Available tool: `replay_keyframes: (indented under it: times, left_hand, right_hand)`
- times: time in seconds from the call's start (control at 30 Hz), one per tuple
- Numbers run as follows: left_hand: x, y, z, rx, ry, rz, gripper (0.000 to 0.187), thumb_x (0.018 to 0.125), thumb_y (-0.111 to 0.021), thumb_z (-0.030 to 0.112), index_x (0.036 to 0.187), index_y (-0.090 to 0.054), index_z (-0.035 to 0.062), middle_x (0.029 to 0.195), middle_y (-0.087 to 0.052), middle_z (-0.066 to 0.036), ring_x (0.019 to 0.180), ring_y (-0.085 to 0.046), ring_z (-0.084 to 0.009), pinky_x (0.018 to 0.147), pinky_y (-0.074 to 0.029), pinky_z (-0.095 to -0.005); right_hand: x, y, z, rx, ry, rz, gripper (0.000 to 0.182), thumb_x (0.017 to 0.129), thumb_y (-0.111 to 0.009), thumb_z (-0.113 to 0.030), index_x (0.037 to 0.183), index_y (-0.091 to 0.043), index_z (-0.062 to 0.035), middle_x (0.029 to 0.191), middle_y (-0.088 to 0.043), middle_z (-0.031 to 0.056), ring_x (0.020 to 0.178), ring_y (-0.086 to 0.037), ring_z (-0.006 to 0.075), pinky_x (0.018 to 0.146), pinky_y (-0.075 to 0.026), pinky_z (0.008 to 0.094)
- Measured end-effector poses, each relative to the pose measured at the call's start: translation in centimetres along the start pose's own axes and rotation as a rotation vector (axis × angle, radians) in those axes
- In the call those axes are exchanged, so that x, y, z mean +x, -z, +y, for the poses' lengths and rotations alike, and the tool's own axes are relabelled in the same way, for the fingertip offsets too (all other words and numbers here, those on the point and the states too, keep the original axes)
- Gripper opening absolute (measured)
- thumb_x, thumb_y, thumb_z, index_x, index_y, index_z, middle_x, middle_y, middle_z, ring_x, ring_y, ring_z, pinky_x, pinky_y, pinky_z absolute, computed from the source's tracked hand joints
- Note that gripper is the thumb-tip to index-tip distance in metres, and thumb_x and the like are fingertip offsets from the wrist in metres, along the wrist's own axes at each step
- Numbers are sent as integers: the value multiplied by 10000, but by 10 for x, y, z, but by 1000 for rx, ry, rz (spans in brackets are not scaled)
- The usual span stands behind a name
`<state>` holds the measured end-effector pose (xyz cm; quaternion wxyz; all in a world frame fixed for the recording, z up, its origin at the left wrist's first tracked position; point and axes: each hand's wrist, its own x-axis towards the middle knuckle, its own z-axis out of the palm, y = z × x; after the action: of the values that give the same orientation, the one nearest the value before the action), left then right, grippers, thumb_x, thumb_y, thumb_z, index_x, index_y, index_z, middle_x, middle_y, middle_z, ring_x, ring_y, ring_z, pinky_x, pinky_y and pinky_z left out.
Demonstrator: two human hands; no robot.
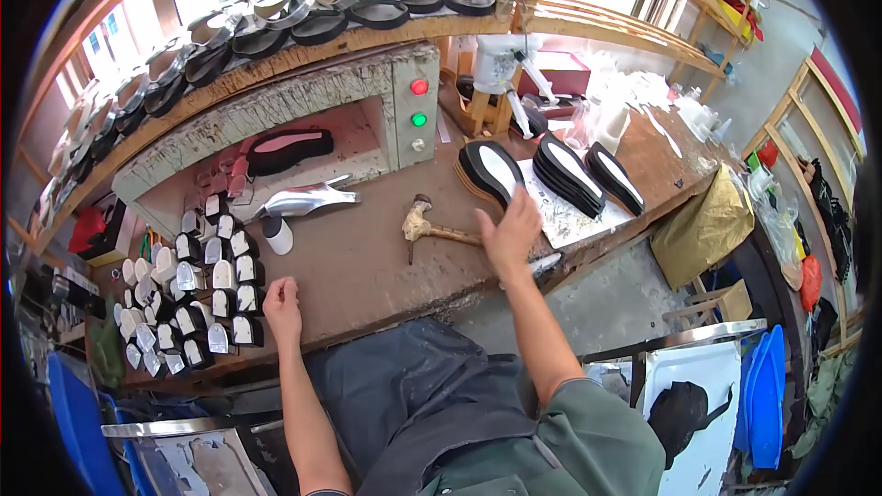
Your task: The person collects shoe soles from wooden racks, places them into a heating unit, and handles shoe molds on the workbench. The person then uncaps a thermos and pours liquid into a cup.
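Note:
Fingers stretched forward, my right hand [512, 234] is at the near end of a stack of black shoe soles with white tops [492, 171]. Just left of it lies the handle of a hammer [432, 229], on the brown bench. Loosely curled, my left hand [283, 310] is over the bench's front edge, with no object showing in its fingers. Beside it stand many black heels with white or silver faces [246, 298]. Farther back are a single white-faced heel [278, 235] and a silver shoe upper [310, 197].
Two more stacks of soles [567, 174] [614, 178] sit on white paper [562, 226]. Behind the bench [358, 266] is a heater box [418, 147] with a sole [288, 151] inside. Silver shoes [378, 11] line the shelf above. A gold bag [707, 225] stands at right.

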<state>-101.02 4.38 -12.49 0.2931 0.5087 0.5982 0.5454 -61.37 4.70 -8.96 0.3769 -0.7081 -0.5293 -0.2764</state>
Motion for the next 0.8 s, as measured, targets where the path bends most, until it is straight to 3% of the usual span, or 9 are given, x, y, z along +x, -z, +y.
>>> replay_keyframes:
  times: [0.1, 0.17, 0.33, 0.43, 0.5, 0.53, 0.6, 0.73, 0.8]
  left_hand:
    - [1, 1, -3, 18, -11, -9, 211, 898, -601, 201, 910, -626, -8, 699, -545, 12, 596, -454, -63, 543, -383, -215]
    - [0, -1, -1, 48, -13, -6, 199, 898, -600, 195, 908, -627, -2, 708, -545, 20, 595, -443, -57, 542, -374, -208]
    - [0, 0, -1, 20, -15, 32, 195, 888, -617, 188, 911, -636, -5, 675, -533, 17, 595, -466, -66, 550, -396, -223]
    - [0, -1, 1, -6, -10, 30, 194, 888, -617, 186, 915, -637, -5, 673, -532, 20, 597, -469, -65, 549, -399, -223]
    - [-1, -2, 0, -17, -5, 35, 185, 889, -616, 188, 917, -642, 7, 679, -545, 22, 602, -476, -56, 547, -400, -217]
    - [-3, -3, 3, -11, -22, 39, 176, 891, -614, 185, 919, -647, 15, 683, -550, 23, 606, -476, -50, 547, -397, -211]
    - [-2, -2, -6, 21, -72, 53, 201, 886, -610, 189, 930, -649, -3, 737, -621, -42, 676, -562, -101, 627, -462, -256]
    - [-1, -2, -5, 36, -69, 82, 217, 858, -634, 206, 929, -651, 2, 785, -645, -109, 698, -608, -154, 657, -483, -289]
    - [-3, -4, -4, 15, -45, 93, 185, 856, -631, 176, 915, -649, 2, 787, -644, -104, 685, -610, -160, 646, -480, -282]
  right_hand:
    - [16, -9, 28, -235, -118, -111, 903, 687, -768, -378, 1354, -324, 37, 1197, -515, 221, 1096, -485, 390, 933, -369, 469]
    - [26, -21, 45, -2, -269, -626, 930, 648, -799, -327, 1350, -316, 46, 1180, -525, 256, 1063, -512, 415, 911, -407, 456]
    - [24, -35, 75, 201, -48, -455, 899, 638, -800, -241, 1338, -316, 50, 1003, -561, 256, 939, -539, 414, 816, -442, 463]
    - [17, -37, 75, 219, -45, -379, 886, 640, -803, -230, 1329, -333, 68, 1036, -558, 261, 960, -534, 427, 843, -431, 459]
    - [7, -42, 79, 208, -46, -269, 925, 645, -809, -241, 1351, -302, 75, 1201, -503, 286, 1132, -477, 425, 962, -383, 445]
    - [14, -20, 58, 20, -92, -307, 885, 659, -805, -245, 1331, -329, 79, 1230, -482, 284, 1148, -466, 423, 975, -372, 454]
    - [10, -10, 42, 197, 43, -73, 679, 732, -744, -206, 1270, -434, 69, 1181, -531, 265, 1098, -496, 421, 935, -390, 459]
    - [-27, -6, -13, 458, 176, -305, 450, 809, -667, -207, 1183, -523, -2, 1091, -568, 183, 1013, -517, 378, 871, -398, 460]
    - [-40, -3, -34, 214, 297, -441, 426, 828, -644, -248, 1162, -534, -8, 1090, -570, 170, 1025, -508, 358, 882, -388, 450]
